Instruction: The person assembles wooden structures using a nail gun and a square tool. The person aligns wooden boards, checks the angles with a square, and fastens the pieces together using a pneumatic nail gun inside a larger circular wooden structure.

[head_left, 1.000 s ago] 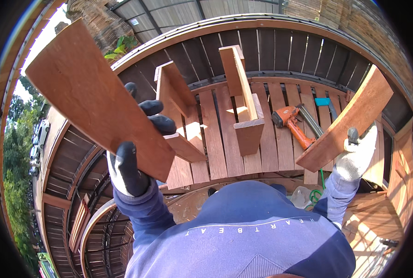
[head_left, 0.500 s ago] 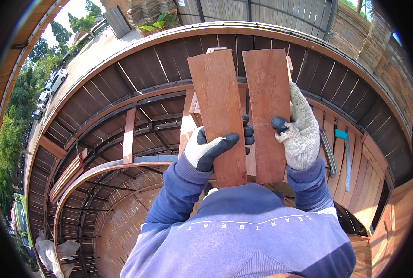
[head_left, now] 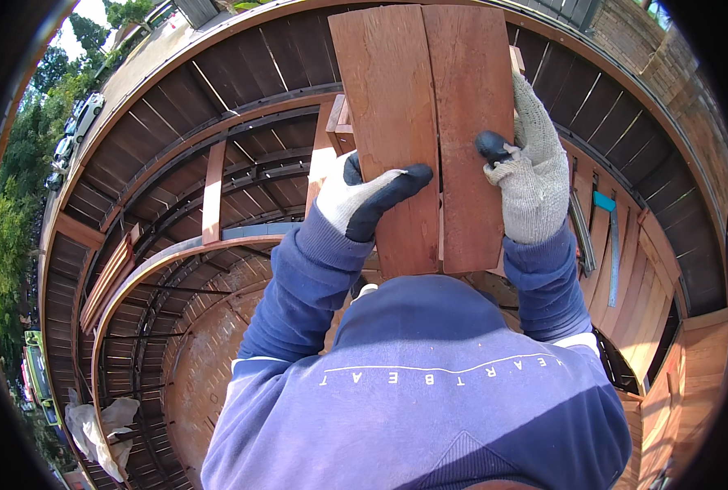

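Two reddish-brown wooden boards stand side by side in front of me, their long edges almost touching along a thin dark gap. The left board (head_left: 392,106) is gripped by my left hand (head_left: 368,192), gloved in white and black, its thumb lying across the face and its fingers behind. My right hand (head_left: 531,175), in a pale knit glove with a black thumb tip, holds the right board (head_left: 471,90) by its outer edge; most of its fingers are hidden behind the wood. Both boards are tilted slightly, with their lower ends close to my chest.
A curved slatted wooden wall (head_left: 241,65) runs round me. To the right, a teal-handled square (head_left: 609,216) and metal bars (head_left: 582,233) lie on wooden slats. Stacked wooden strips (head_left: 111,282) rest at left, above a crumpled plastic sheet (head_left: 106,429). A plank (head_left: 213,192) spans the curved frame.
My hands have brought the two boards together, closing the wide gap between them. Both boards now sit higher in view, and my left fingers have gone behind the left board.
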`<state>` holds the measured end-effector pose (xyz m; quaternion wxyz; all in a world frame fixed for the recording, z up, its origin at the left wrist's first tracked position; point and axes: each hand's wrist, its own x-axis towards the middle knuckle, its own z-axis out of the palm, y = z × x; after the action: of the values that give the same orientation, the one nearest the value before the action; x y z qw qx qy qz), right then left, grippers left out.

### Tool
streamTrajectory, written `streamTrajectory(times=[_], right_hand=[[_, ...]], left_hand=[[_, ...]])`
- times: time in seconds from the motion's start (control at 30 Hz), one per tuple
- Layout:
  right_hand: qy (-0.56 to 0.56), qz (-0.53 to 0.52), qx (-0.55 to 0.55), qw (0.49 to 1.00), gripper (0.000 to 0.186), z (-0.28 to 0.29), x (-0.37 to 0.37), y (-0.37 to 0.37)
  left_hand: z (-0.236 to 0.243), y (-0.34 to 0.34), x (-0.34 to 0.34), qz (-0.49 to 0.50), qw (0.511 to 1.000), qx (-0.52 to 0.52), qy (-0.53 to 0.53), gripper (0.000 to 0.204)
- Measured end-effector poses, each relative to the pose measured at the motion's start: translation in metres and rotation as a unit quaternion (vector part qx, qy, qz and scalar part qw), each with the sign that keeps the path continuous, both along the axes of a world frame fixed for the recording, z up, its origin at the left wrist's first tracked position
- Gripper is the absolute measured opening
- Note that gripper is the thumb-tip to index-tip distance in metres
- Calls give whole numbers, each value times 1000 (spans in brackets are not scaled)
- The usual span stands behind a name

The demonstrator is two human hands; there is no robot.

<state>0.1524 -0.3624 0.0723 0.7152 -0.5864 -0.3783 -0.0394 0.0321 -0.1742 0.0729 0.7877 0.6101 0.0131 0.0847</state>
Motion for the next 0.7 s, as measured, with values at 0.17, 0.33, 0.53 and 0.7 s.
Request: streamTrajectory(times=[0.17,0.33,0.53,0.7], right_hand=[[2,31,30,999,85,-1,6,0],[90,28,26,995,85,16,-1,-2],[37,1,10,999,87,5,9,-5],[7,-3,20,1000,86,4,-2,-2]], left_hand=[[-13,7,1,-32,994,6,-104,24],[-8,7,6,-48,991,12,-125,24],[-6,3,8,-23,987,95,-126,23],[0,-1,5,-21,999,38,-26,27]])
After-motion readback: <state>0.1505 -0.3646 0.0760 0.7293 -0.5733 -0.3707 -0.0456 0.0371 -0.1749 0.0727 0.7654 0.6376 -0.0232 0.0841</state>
